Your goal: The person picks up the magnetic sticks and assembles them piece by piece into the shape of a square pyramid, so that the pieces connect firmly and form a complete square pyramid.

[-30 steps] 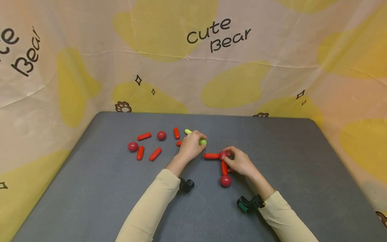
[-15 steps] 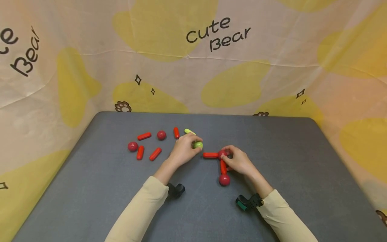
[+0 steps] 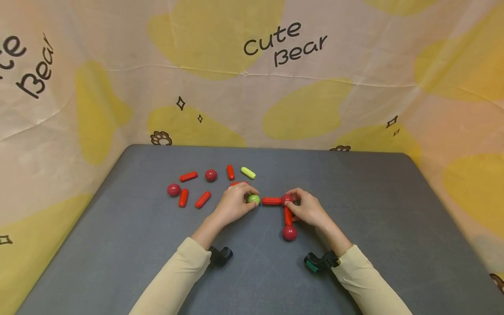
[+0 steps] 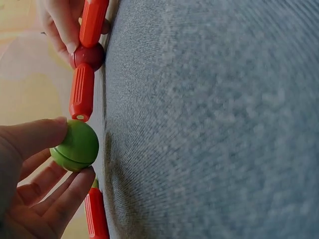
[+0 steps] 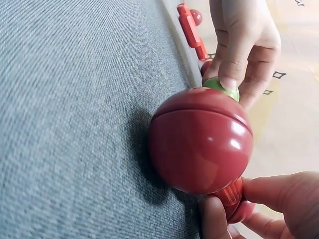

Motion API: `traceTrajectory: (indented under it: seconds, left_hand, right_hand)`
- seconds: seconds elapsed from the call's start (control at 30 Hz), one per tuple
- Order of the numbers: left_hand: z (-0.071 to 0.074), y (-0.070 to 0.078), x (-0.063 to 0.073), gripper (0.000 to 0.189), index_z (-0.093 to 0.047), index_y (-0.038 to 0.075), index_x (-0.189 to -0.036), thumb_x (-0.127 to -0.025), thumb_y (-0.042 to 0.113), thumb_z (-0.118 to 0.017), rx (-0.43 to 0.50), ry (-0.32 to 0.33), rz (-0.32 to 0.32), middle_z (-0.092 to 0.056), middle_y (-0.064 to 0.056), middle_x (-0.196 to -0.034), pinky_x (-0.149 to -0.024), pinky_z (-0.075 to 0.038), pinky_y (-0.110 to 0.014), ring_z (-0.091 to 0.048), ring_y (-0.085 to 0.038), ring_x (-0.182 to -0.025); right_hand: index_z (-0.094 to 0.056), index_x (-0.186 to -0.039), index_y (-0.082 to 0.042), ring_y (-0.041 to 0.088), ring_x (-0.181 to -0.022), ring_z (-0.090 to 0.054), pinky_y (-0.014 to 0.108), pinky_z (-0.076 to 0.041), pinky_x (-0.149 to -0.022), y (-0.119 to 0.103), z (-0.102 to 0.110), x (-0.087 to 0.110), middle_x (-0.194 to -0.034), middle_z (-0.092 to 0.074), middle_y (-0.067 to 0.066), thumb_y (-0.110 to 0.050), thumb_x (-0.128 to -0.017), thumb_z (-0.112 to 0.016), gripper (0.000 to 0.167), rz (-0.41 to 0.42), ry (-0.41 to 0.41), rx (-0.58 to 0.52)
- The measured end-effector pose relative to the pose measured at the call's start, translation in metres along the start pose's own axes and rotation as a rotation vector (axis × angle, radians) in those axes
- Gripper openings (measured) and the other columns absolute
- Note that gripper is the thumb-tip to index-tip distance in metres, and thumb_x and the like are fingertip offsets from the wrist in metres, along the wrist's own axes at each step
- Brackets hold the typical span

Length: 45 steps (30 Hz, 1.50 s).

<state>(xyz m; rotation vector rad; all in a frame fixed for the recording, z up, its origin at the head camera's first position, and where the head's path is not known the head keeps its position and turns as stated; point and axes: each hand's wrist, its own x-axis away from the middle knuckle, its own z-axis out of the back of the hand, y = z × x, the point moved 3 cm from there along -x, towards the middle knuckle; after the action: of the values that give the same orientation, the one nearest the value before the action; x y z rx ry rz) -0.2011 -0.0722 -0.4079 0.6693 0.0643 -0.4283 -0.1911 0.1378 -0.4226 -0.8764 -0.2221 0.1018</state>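
Grey table [image 3: 366,197]: far edge is set well beyond both hands, more room is offered on R. R hand [image 3: 311,210] is clamped on corner ball [image 3: 285,199] of bent red build [image 3: 288,216]; L hand [image 3: 230,204] is clamped on green ball [image 3: 253,200]. Build's side rod [image 3: 271,201] is aligned approx. L–R, free end pointed at green ball, L hand nearer, narrow gap seen. Loose red rods [image 3: 202,200] are scattered L & beyond L hand.

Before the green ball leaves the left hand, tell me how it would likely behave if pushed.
The green ball would probably roll, being round and near a flat gray table. Its shiny highlight suggests a smooth, perhaps slightly slippery surface. It also seems stiff rather than squashy: no dent shows where the left hand pinches it.
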Motion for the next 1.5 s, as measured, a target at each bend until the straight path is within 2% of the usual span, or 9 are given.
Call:
traceTrajectory:
  seconds: [0.3,0.53,0.63,0.83,0.97,1.13,1.23,1.3,1.5]
  left_hand:
    - [-0.003,-0.001,0.0,0.022,-0.07,0.01,-0.094,-0.073,0.011,-0.075,0.015,-0.003,-0.002,-0.063,0.001,-0.086,-0.068,-0.046,-0.03,-0.06,-0.012,-0.076]
    - [-0.003,-0.002,-0.001,0.022,-0.07,0.011,-0.095,-0.073,0.012,-0.075,0.004,-0.002,-0.009,-0.063,0.001,-0.086,-0.068,-0.047,-0.03,-0.06,-0.012,-0.076]
    - [-0.004,-0.002,-0.001,0.022,-0.07,0.011,-0.095,-0.074,0.012,-0.075,0.01,-0.004,-0.006,-0.063,0.001,-0.087,-0.069,-0.047,-0.03,-0.06,-0.012,-0.077]
    - [-0.007,-0.002,-0.004,0.022,-0.07,0.011,-0.097,-0.076,0.014,-0.074,0.011,-0.02,0.006,-0.063,0.0,-0.09,-0.069,-0.048,-0.029,-0.06,-0.012,-0.078]
    - [-0.009,-0.001,-0.005,0.023,-0.069,0.011,-0.099,-0.077,0.014,-0.073,0.025,-0.02,0.003,-0.063,-0.001,-0.096,-0.071,-0.048,-0.029,-0.059,-0.012,-0.08]
    - [-0.002,0.001,0.0,0.025,-0.069,0.013,-0.099,-0.075,0.012,-0.074,0.053,0.052,-0.006,-0.063,-0.002,-0.101,-0.073,-0.047,-0.032,-0.06,-0.017,-0.084]
    - [0.004,0.006,0.007,0.024,-0.069,0.012,-0.098,-0.075,0.011,-0.074,0.059,0.062,-0.025,-0.064,-0.002,-0.098,-0.072,-0.047,-0.033,-0.061,-0.018,-0.082]
    - [0.006,0.01,0.012,0.022,-0.068,0.012,-0.098,-0.076,0.012,-0.073,0.055,0.025,-0.052,-0.064,-0.002,-0.096,-0.07,-0.048,-0.031,-0.062,-0.015,-0.081]
    - [0.001,0.021,0.028,0.023,-0.067,0.012,-0.1,-0.079,0.022,-0.071,0.032,-0.155,-0.132,-0.065,0.002,-0.093,-0.068,-0.048,-0.024,-0.061,-0.009,-0.078]
  right_hand:
    - [-0.054,-0.117,-0.006,0.012,-0.051,-0.058,0.029,-0.051,-0.05,-0.003,-0.003,-0.002,-0.106,-0.059,0.015,-0.015,-0.088,-0.061,0.031,-0.034,-0.009,-0.016]
    - [-0.054,-0.116,-0.005,0.013,-0.052,-0.058,0.029,-0.051,-0.051,-0.004,-0.001,-0.003,-0.102,-0.059,0.015,-0.015,-0.087,-0.061,0.032,-0.02,-0.02,0.004]
    - [-0.056,-0.115,-0.004,0.014,-0.061,-0.057,0.029,-0.049,-0.056,-0.006,0.002,-0.005,-0.1,-0.06,0.013,-0.017,-0.086,-0.063,0.033,0.03,-0.005,0.082]
    - [-0.06,-0.115,-0.004,0.023,-0.088,-0.057,0.039,-0.046,-0.076,-0.013,0.007,-0.011,-0.104,-0.061,0.013,-0.017,-0.084,-0.064,0.034,0.207,0.002,0.252]
    - [-0.065,-0.108,-0.005,0.021,-0.08,-0.052,0.034,-0.042,-0.07,-0.013,0.006,-0.012,-0.096,-0.062,0.011,-0.015,-0.084,-0.064,0.027,0.252,-0.024,0.285]
    - [-0.067,-0.098,-0.007,0.017,-0.072,-0.047,0.027,-0.036,-0.062,-0.009,0.007,-0.009,-0.084,-0.058,0.007,-0.017,-0.082,-0.065,0.018,0.245,-0.007,0.286]
    - [-0.067,-0.094,-0.007,0.016,-0.07,-0.047,0.027,-0.035,-0.061,-0.006,0.008,-0.005,-0.08,-0.056,0.005,-0.018,-0.082,-0.065,0.016,0.23,-0.001,0.285]
    - [-0.066,-0.092,-0.007,0.015,-0.069,-0.046,0.026,-0.035,-0.06,-0.005,0.01,-0.002,-0.078,-0.055,0.005,-0.02,-0.082,-0.065,0.016,0.206,-0.002,0.287]
    - [-0.062,-0.089,-0.007,0.014,-0.065,-0.047,0.027,-0.037,-0.058,-0.004,0.01,0.006,-0.076,-0.055,0.002,-0.025,-0.082,-0.066,0.019,0.111,-0.005,0.285]
